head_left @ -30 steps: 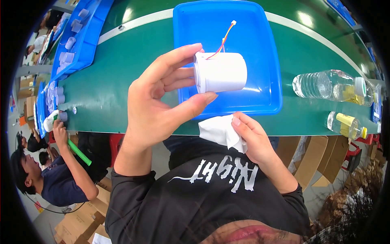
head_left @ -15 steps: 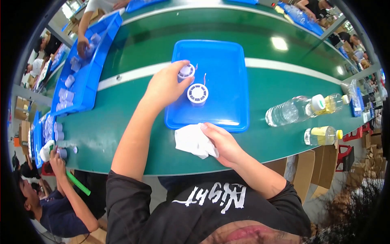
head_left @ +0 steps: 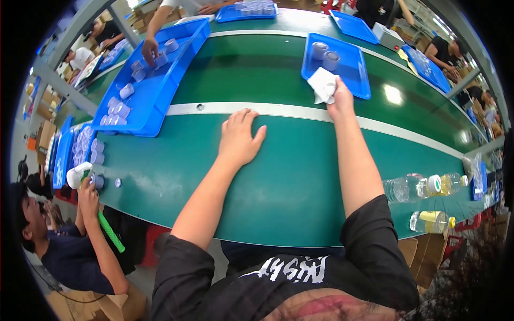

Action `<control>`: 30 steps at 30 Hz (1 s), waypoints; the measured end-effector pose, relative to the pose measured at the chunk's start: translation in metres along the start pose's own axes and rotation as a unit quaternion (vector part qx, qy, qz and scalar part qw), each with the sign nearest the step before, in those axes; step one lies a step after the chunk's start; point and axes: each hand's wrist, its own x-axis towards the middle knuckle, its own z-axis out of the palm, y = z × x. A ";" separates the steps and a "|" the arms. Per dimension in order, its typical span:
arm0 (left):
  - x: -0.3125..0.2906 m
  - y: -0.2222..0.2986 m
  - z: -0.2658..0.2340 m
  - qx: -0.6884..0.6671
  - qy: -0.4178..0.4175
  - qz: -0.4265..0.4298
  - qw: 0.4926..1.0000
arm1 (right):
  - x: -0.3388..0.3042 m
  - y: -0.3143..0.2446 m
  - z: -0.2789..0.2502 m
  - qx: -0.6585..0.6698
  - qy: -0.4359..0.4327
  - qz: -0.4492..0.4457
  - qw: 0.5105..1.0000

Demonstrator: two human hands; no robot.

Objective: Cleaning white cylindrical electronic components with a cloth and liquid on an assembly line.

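Empty and with its fingers spread, my left hand rests on the green table beside the pale strip. My right hand is stretched farther out and grips a crumpled white cloth. That cloth lies against the near left part of a blue tray on the far green surface. Inside the tray stand two white cylindrical parts, one to the left and another closer to the cloth. Whether my fingers also touch the tray's rim is hidden by the cloth.
Clear bottles lie on the right. A long blue bin with white cylinders stands at left, a co-worker's hand reaching in. Lower left, another person's hand holds a white tool with a green hose.
The blue tray and its two parts have moved from the near table to the far surface, rightward. My left hand has let go of a part; my right hand has moved outward with the cloth.
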 end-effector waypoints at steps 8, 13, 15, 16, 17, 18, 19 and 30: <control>-0.009 -0.012 -0.002 -0.003 0.014 -0.013 1.000 | -0.092 0.004 0.025 0.026 -0.135 0.127 0.982; -0.009 -0.012 0.001 -0.014 0.032 0.003 0.999 | -0.216 -0.026 0.025 0.073 -0.134 0.243 0.958; -0.011 -0.008 0.002 -0.017 0.041 0.003 0.999 | -0.254 -0.024 0.000 0.074 -0.165 0.248 0.952; -0.013 -0.006 0.005 -0.022 0.037 0.006 0.999 | -0.274 -0.022 -0.011 0.067 -0.148 0.270 0.949; -0.016 -0.007 0.004 -0.027 0.033 0.012 0.999 | -0.291 -0.021 -0.017 0.060 -0.130 0.289 0.947; -0.021 -0.006 0.003 -0.026 0.030 0.006 0.999 | -0.305 -0.019 -0.020 0.056 -0.123 0.303 0.943; -0.025 -0.004 0.002 -0.010 0.001 0.020 1.000 | -0.315 -0.016 -0.023 0.025 -0.107 0.320 0.941; -0.076 -0.161 -0.175 0.375 -0.045 -0.178 0.909 | -0.352 -0.037 -0.042 -0.092 -0.157 0.334 0.925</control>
